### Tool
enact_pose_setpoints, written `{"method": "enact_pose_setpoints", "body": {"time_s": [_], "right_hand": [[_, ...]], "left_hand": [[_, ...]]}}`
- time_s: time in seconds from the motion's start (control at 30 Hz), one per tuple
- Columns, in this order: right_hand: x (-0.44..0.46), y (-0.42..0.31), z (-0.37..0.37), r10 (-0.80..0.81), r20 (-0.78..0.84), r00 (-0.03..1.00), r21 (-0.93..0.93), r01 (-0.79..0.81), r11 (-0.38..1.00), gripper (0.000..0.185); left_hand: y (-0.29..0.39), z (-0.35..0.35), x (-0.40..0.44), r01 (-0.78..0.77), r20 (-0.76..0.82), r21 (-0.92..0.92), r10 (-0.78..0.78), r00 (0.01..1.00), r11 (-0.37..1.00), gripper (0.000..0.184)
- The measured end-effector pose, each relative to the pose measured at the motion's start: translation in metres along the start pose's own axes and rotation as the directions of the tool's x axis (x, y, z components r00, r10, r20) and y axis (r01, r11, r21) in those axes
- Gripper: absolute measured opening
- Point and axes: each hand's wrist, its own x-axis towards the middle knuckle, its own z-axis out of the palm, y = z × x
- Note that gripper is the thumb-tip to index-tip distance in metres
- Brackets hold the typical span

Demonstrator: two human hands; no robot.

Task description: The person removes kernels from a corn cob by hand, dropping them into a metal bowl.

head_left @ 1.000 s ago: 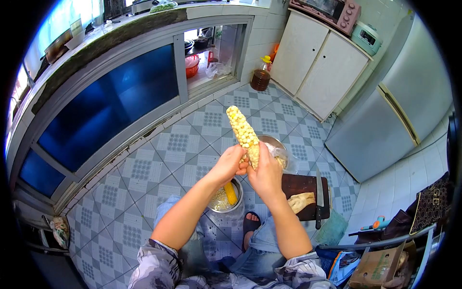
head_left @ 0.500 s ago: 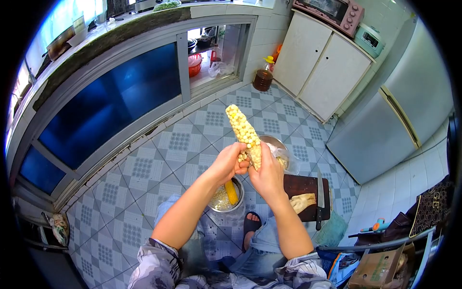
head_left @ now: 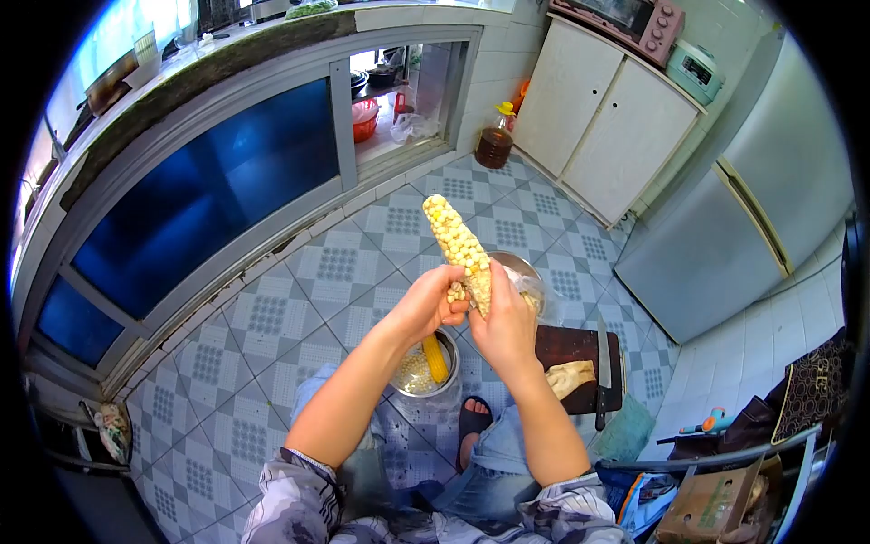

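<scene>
An ear of corn (head_left: pixel 458 240) with pale yellow kernels points up and away from me; its lower end is stripped of kernels on part of its surface. Wrapped round that lower end is my right hand (head_left: pixel 506 322). My left hand (head_left: pixel 433 297) is curled at the cob's left side, thumb against it, with loose kernels (head_left: pixel 457 293) in the fingers. Below the hands, a metal bowl (head_left: pixel 456 374) on the floor contains loose kernels and a deeper yellow ear of corn (head_left: pixel 435 360).
Behind my right hand stands a metal basin (head_left: pixel 518 263) with a plastic bag. At right, a cutting board (head_left: pixel 555 343) bears a knife (head_left: pixel 604 363) and a pale, folded-looking piece (head_left: pixel 569 379). A fridge (head_left: pixel 716 245), white cabinet (head_left: pixel 598 118) and oil jug (head_left: pixel 495 145) stand farther off.
The left hand's fingers have shifted slightly at the cob, and the loose kernels in them show a little more. The ear of corn stays almost in place.
</scene>
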Motion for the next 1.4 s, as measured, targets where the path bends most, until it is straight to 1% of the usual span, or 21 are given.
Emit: {"method": "enact_pose_setpoints", "body": {"time_s": [0.07,0.2,0.27,0.4,0.47,0.6,0.67,0.7,0.77,0.9,0.97,1.1,1.17,1.2,1.27,1.3,1.37,1.4], "right_hand": [[-0.001,0.003,0.002,-0.059,0.004,0.998,-0.132,0.059,0.989,0.064],[-0.001,0.0,0.001,-0.086,-0.006,0.996,-0.19,0.084,0.978,0.064],[-0.001,0.0,0.002,-0.078,0.022,0.997,-0.247,0.081,0.966,0.065],[-0.002,-0.003,0.003,-0.08,0.017,0.997,-0.197,0.081,0.977,0.066],[-0.002,-0.003,0.004,-0.033,0.01,0.999,-0.155,0.034,0.987,0.066],[-0.002,-0.004,0.002,-0.022,0.017,1.0,-0.161,0.025,0.987,0.067],[-0.001,-0.005,0.001,-0.087,-0.014,0.996,-0.225,0.081,0.971,0.069],[-0.002,-0.006,-0.001,-0.084,-0.017,0.996,-0.225,0.078,0.971,0.069],[-0.003,-0.008,-0.003,-0.11,-0.027,0.994,-0.291,0.097,0.952,0.067],[-0.005,-0.009,-0.003,-0.148,-0.066,0.987,-0.321,0.12,0.94,0.063],[-0.005,-0.009,-0.002,-0.173,-0.085,0.981,-0.338,0.135,0.931,0.061],[-0.006,-0.009,-0.002,-0.166,-0.096,0.981,-0.337,0.125,0.933,0.061],[-0.005,-0.008,-0.002,-0.119,-0.104,0.987,-0.271,0.087,0.959,0.068],[-0.005,-0.007,-0.003,-0.117,-0.107,0.987,-0.267,0.085,0.96,0.068],[-0.005,-0.005,-0.006,-0.123,-0.125,0.984,-0.212,0.095,0.973,0.064],[-0.005,-0.005,-0.008,-0.118,-0.13,0.984,-0.205,0.09,0.975,0.064],[-0.005,-0.002,-0.012,-0.094,-0.132,0.987,-0.087,0.083,0.993,0.059],[-0.005,0.0,-0.013,-0.09,-0.132,0.987,-0.079,0.08,0.994,0.059]], "left_hand": [[-0.001,-0.002,0.002,-0.004,0.013,0.109,0.002,1.0,0.994,0.016],[-0.001,-0.001,-0.001,-0.018,0.011,0.119,0.017,1.0,0.993,0.016],[-0.002,-0.003,-0.001,-0.043,0.025,0.147,0.04,0.999,0.988,0.016],[-0.002,-0.001,-0.004,-0.044,0.011,0.128,0.043,0.999,0.991,0.016],[-0.003,-0.003,-0.004,-0.04,-0.001,0.109,0.041,0.999,0.993,0.016],[-0.004,-0.006,-0.002,-0.055,0.034,0.149,0.051,0.998,0.987,0.017],[0.001,-0.001,-0.004,-0.012,0.037,0.031,0.011,0.999,0.999,0.021],[0.001,-0.002,-0.004,-0.01,0.038,0.034,0.009,0.999,0.999,0.021],[0.0,-0.008,-0.003,-0.016,0.127,-0.007,0.017,0.992,1.0,0.028],[-0.002,-0.011,-0.002,-0.017,0.143,-0.008,0.018,0.99,1.0,0.034],[-0.001,-0.012,-0.003,-0.016,0.175,-0.013,0.018,0.984,1.0,0.038],[-0.004,-0.015,-0.001,-0.011,0.181,-0.04,0.018,0.983,0.999,0.038],[-0.007,-0.014,-0.001,-0.022,0.173,-0.054,0.031,0.984,0.998,0.036],[-0.006,-0.01,-0.003,-0.02,0.172,-0.049,0.028,0.985,0.999,0.036],[-0.003,0.0,-0.007,-0.01,0.093,-0.133,0.023,0.995,0.991,0.027],[-0.005,-0.001,-0.006,-0.008,0.09,-0.124,0.019,0.996,0.992,0.027],[-0.012,-0.011,0.001,0.045,0.05,-0.193,-0.036,0.998,0.98,0.025],[-0.015,-0.017,0.005,0.046,0.043,-0.189,-0.038,0.998,0.981,0.025]]}}
